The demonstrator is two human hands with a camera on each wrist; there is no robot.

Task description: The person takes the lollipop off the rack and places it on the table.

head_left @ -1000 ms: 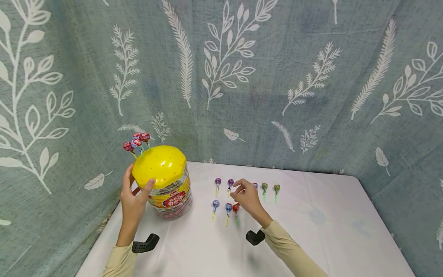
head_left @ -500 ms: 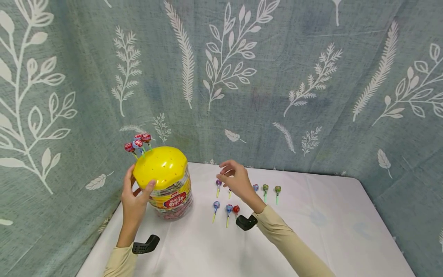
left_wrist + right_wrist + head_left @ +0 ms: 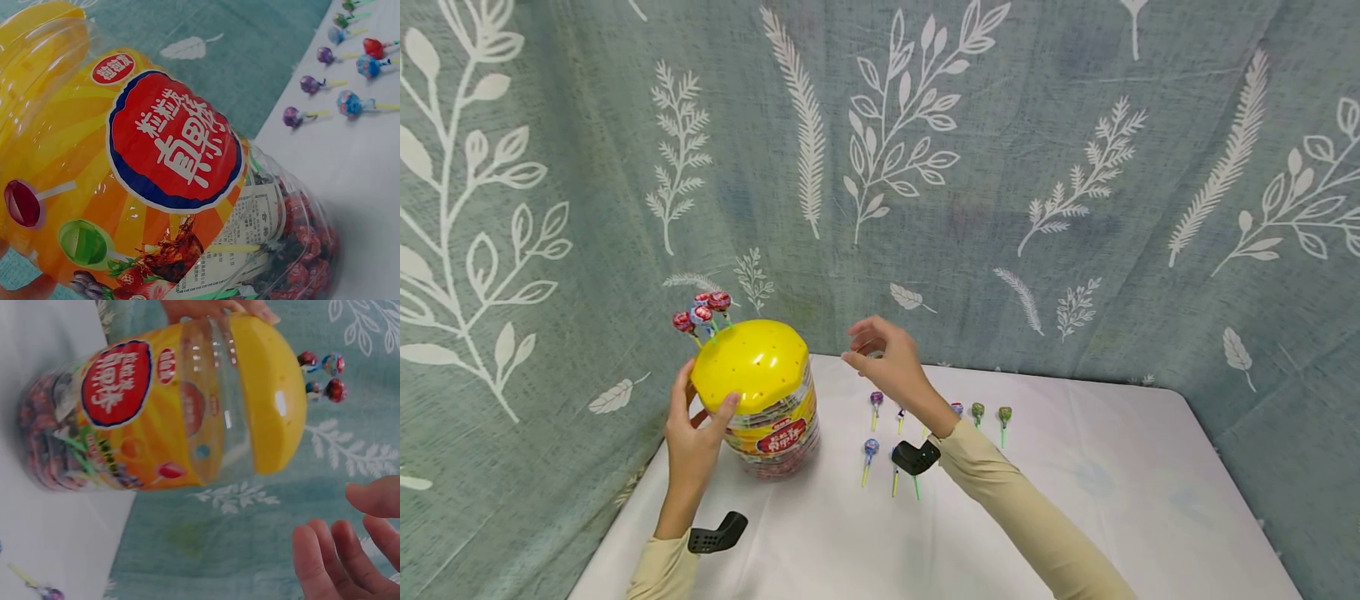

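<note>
A clear plastic candy jar [image 3: 778,437] with a yellow domed lid [image 3: 752,362] stands at the table's left. My left hand [image 3: 694,437] grips it near the lid, thumb on the front edge and fingers round the left side. Several lollipops [image 3: 702,315] with red and blue wrappers stick up from the lid's far left. My right hand [image 3: 891,367] is in the air right of the jar. In the right wrist view its fingers [image 3: 312,559] are loosely bent, apart from the thumb, and nothing shows between them. The left wrist view shows the jar's printed label [image 3: 178,140] close up.
Lollipops lie on the white table [image 3: 1075,500] in two rows: purple [image 3: 877,400], blue [image 3: 870,448] and green [image 3: 977,411] ones. My right forearm and wrist camera [image 3: 916,457] cover some. A leaf-patterned curtain [image 3: 970,250] hangs behind the table.
My right hand has moved up and left from above the lollipops toward the jar. My left hand keeps its grip, and the jar stays in place.
</note>
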